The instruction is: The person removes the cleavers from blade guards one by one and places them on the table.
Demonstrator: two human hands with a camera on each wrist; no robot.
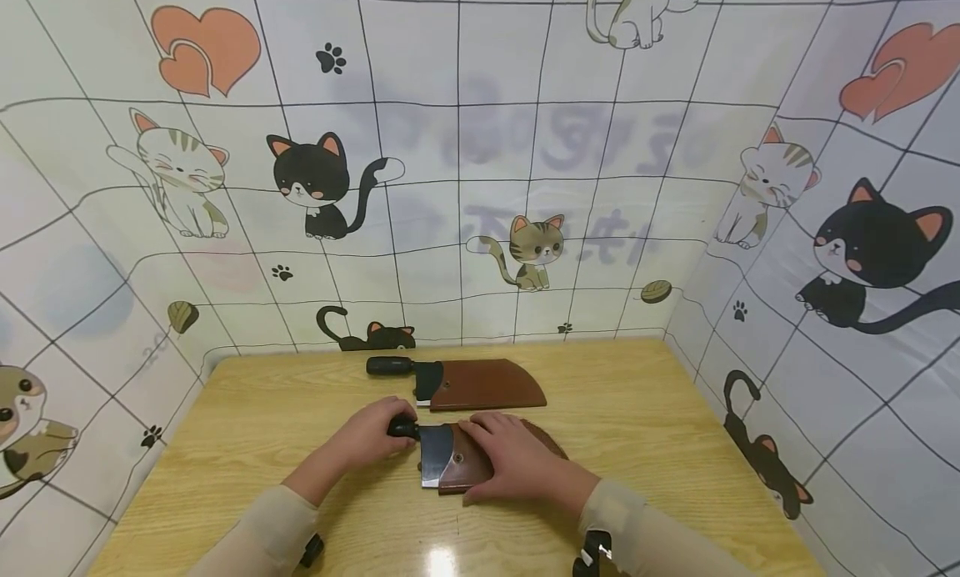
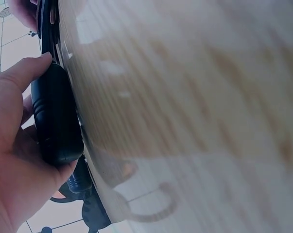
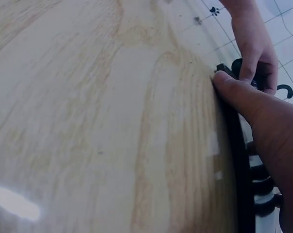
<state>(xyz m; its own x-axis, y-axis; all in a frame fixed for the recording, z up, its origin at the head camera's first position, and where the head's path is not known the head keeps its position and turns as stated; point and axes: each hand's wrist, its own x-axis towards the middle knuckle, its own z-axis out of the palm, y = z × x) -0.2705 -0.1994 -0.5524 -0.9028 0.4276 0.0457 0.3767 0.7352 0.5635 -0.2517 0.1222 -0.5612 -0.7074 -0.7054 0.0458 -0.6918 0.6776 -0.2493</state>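
Knife (image 1: 434,460) lies on the worktop (image 1: 645,427), its handle (image 2: 56,114) gripped by the left hand (image 1: 377,433), its brown cover (image 1: 463,471) clasped by the right hand (image 1: 517,462). Steadying both ends appears the step in hand; any pull would call for a firm, straight motion.

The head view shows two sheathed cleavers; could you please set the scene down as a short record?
Near cleaver: brown sheath, strip of blade bare beside the handle
Left hand: grips the near cleaver's black handle
Right hand: holds the sheath from above, thumb at its near edge
Far cleaver: behind, untouched, handle to the left
Surface: wood-grain table
Backdrop: gridded covering with cartoon cats
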